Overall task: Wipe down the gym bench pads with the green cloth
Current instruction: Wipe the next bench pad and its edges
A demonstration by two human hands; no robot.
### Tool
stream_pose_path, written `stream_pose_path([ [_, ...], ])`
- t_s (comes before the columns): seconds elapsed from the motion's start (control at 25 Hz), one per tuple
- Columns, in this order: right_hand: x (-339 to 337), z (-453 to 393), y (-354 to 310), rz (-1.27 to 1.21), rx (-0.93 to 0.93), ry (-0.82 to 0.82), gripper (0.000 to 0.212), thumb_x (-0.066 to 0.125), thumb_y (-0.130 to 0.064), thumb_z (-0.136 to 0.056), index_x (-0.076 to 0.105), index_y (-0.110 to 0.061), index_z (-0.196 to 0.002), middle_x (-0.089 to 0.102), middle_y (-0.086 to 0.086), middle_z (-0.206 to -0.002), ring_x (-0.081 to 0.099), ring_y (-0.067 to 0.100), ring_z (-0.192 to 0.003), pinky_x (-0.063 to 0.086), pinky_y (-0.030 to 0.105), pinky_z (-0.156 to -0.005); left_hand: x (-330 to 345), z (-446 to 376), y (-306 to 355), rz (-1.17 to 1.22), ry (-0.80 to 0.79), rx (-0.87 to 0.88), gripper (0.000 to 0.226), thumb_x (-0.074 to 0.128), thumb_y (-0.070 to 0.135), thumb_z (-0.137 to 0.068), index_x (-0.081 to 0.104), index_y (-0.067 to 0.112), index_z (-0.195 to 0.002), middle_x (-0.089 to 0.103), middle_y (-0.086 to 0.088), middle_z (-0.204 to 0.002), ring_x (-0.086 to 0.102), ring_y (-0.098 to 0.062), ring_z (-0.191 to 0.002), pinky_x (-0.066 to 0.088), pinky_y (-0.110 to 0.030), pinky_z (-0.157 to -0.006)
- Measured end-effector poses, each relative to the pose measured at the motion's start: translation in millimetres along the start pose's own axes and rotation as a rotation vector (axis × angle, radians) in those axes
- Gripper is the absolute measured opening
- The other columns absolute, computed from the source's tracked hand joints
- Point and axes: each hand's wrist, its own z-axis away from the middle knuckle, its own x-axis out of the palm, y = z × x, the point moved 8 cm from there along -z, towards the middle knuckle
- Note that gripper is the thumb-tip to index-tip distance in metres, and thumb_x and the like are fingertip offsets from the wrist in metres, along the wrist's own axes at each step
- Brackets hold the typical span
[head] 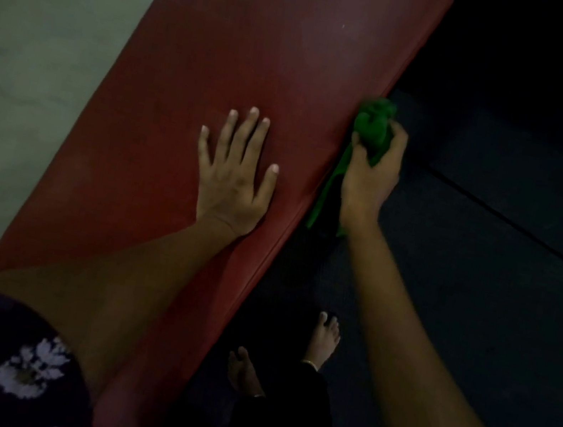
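1. Green cloth (372, 126) bunched in right hand (367, 187), pressed against right side edge of red bench pad (265, 41). Loose tail hanging down along the edge below the hand, toward dark floor (510, 253).
2. Right hand curled round the wad, thumb on the near side, fingers wrapped over the far side. Firm grip by the look of it, though dim light hides detail.
3. Left hand (234, 175) flat on top of the pad, fingers straight and spread, holding nothing. Probably bracing body weight.
4. Cloth handling, judged: soft, light, limp. No stiffness, folds on itself, tail drags free. Not fragile. Best held as a wad in the palm as now, or spread flat under the palm for wider contact on the top face.
5. Hanging tail: could catch under the edge or trail on the floor and pick up dirt. Worth gathering into the fist.
6. Pad handling, judged: smooth vinyl-like cover, faint sheen at far end, likely slick, so cloth should slide easily. Padding likely gives a little under pressure. Fixed surface, nothing to lift.
7. Step in hand, judged: wiping the right side edge near mid-length. Top face condition too dark to read, so progress unclear.
8. Bare feet (323, 341) on the dark floor near the right edge; pale floor (43, 20) on the left of the pad.
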Motion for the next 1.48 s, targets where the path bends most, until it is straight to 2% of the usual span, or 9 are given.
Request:
stream_pose_path([
  [0.2,6,-98,-78,0.408,-0.227,0.023,0.048,0.055,-0.011,-0.084,0.048,-0.018,-0.130,0.049,0.007,-0.120,0.050,0.016,-0.108,0.042,0.023,-0.084,3,-1,0,-0.027,-0.009,0.004,0.058,0.033,0.039,-0.093,0.032,0.011,-0.144,0.030,-0.008,-0.152,0.020,-0.026,-0.142,0.008,-0.055,-0.113],
  [0.4,27,-111,-104,0.849,-0.320,0.063,0.051,0.050,-0.015,-0.086,0.042,-0.023,-0.137,0.038,0.007,-0.136,0.039,0.021,-0.121,0.036,0.033,-0.093,5,0,0,-0.010,-0.014,0.010,0.059,0.030,0.040,-0.094,0.029,0.011,-0.145,0.028,-0.007,-0.153,0.017,-0.025,-0.143,0.006,-0.054,-0.114],
  [0.6,79,-77,-121,1.236,-0.707,-0.301,0.048,0.051,-0.021,-0.089,0.042,-0.023,-0.137,0.042,0.008,-0.137,0.033,0.030,-0.126,0.030,0.041,-0.096,2,0,1,0.001,-0.002,0.009,0.058,0.030,0.041,-0.094,0.032,0.011,-0.145,0.029,-0.007,-0.153,0.019,-0.025,-0.143,0.007,-0.054,-0.114],
  [0.76,69,-42,-102,1.223,-0.847,-0.545,0.050,0.050,-0.014,-0.088,0.045,-0.026,-0.136,0.045,0.001,-0.137,0.035,0.033,-0.123,0.033,0.040,-0.093,1,1,1,-0.015,-0.030,0.001,0.058,0.030,0.042,-0.094,0.033,0.013,-0.145,0.029,-0.006,-0.153,0.020,-0.024,-0.143,0.006,-0.052,-0.114],
  [0.92,47,6,-86,1.138,-0.688,-0.690,0.049,0.049,-0.007,-0.088,0.048,-0.022,-0.135,0.045,0.006,-0.137,0.041,0.035,-0.121,0.038,0.039,-0.097,-7,-1,3,-0.010,-0.189,-0.067,0.059,0.029,0.043,-0.097,0.026,0.015,-0.148,0.021,-0.004,-0.156,0.012,-0.023,-0.145,0.002,-0.050,-0.114],
  [1.04,22,47,-93,0.966,-0.519,-0.840,0.045,0.047,0.001,-0.089,0.052,-0.011,-0.132,0.053,0.013,-0.132,0.051,0.028,-0.117,0.039,0.019,-0.084,-23,12,9,0.160,-0.328,-0.195,0.056,0.042,0.030,-0.098,0.023,0.012,-0.148,0.016,-0.006,-0.157,0.010,-0.022,-0.145,0.004,-0.047,-0.115],
  [1.12,-5,79,-107,0.844,-0.462,-0.831,0.044,0.049,0.002,-0.090,0.051,-0.009,-0.132,0.056,0.013,-0.128,0.053,0.026,-0.115,0.037,0.013,-0.075,-53,44,18,0.303,-0.289,-0.261,0.057,0.048,0.023,-0.096,0.026,0.012,-0.147,0.021,-0.007,-0.155,0.018,-0.021,-0.143,0.009,-0.044,-0.115],
  [1.36,-60,198,-154,0.719,-0.554,-0.823,0.047,0.057,0.002,-0.086,0.052,-0.008,-0.132,0.057,0.018,-0.125,0.052,0.029,-0.115,0.034,0.013,-0.082,-155,191,29,0.484,-0.164,-0.341,0.051,0.052,0.013,-0.094,0.036,0.005,-0.142,0.037,-0.012,-0.147,0.035,-0.024,-0.136,0.023,-0.030,-0.113],
  [1.48,-79,281,-175,0.642,-0.613,-0.940,0.044,0.061,0.003,-0.084,0.056,-0.005,-0.127,0.060,0.016,-0.121,0.056,0.025,-0.109,0.042,0.018,-0.089,-224,278,34,0.562,-0.030,-0.447,0.044,0.054,0.007,-0.092,0.045,0.004,-0.135,0.045,-0.013,-0.139,0.043,-0.024,-0.129,0.024,-0.017,-0.103],
])
